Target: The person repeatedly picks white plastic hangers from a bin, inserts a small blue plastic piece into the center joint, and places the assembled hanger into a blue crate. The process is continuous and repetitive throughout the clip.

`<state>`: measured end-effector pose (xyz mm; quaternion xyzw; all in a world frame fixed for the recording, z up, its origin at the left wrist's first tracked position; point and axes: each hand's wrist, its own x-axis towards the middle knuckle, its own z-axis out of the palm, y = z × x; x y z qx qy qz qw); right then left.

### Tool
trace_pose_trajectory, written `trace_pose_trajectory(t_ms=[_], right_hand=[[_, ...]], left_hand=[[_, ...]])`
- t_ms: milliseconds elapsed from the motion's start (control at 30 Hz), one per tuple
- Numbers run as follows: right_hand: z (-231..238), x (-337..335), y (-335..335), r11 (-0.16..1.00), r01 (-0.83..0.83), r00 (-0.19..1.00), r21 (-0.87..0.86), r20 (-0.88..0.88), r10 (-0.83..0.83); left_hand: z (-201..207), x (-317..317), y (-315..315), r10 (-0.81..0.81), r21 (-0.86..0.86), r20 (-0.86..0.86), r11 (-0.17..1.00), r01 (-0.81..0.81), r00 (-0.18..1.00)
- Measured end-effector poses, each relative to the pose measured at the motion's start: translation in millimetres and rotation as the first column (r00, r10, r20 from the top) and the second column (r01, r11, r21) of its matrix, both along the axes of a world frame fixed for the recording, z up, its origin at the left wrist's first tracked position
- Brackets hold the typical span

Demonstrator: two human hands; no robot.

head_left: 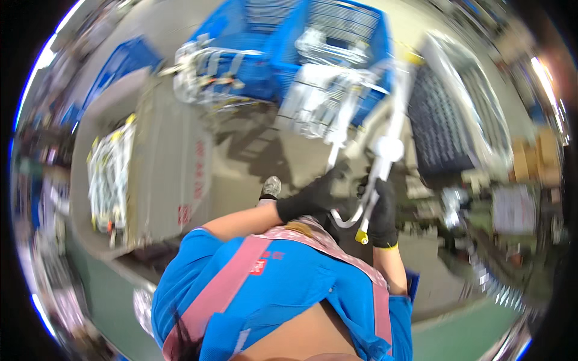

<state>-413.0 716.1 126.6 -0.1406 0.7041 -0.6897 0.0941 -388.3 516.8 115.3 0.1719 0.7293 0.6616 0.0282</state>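
Note:
My right hand (382,212), in a black glove, is closed round a long white strip (395,114). The strip runs up and away from the hand, with a round white disc (388,149) on it. Below the fingers a yellow end piece (361,236) hangs down. A thinner white band (347,224) loops between my two hands. My left hand (322,191), also black-gloved, reaches in from the left beside this band. Its fingers are blurred, so their grip does not show.
Two blue crates (283,72) ahead hold bundles of white strips (322,93). Left stands an open grey carton (165,162) with more white pieces with yellow ends (111,174). A dark, plastic-wrapped stack (442,114) is at the right, with metal machinery (506,253) nearer.

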Motion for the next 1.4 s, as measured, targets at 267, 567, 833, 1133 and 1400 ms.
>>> trace_pose_trajectory(t_ms=[267, 567, 833, 1133, 1400], right_hand=[[47, 2, -178, 0.941, -0.313, 0.888, -0.129, -0.391, 0.242], [21, -42, -321, 0.999, 0.001, 0.884, -0.051, -0.467, -0.024], [-48, -96, -454, 0.925, -0.257, 0.944, -0.279, 0.134, 0.302], [51, -18, -601, 0.265, -0.666, 0.474, -0.697, -0.12, 0.872], [101, 107, -656, 0.182, -0.503, 0.24, -0.845, 0.066, 0.969]], left_hand=[[90, 62, -136, 0.231, -0.234, 0.138, 0.952, -0.195, 0.963], [176, 170, -335, 0.189, 0.141, 0.291, 0.961, -0.237, 0.938], [230, 282, -439, 0.341, 0.44, -0.025, 0.848, -0.296, 0.94], [244, 437, -545, 0.626, 0.424, -0.306, 0.764, -0.487, 0.717], [249, 530, -573, 0.515, -0.432, -0.847, -0.811, -0.394, -0.132]])
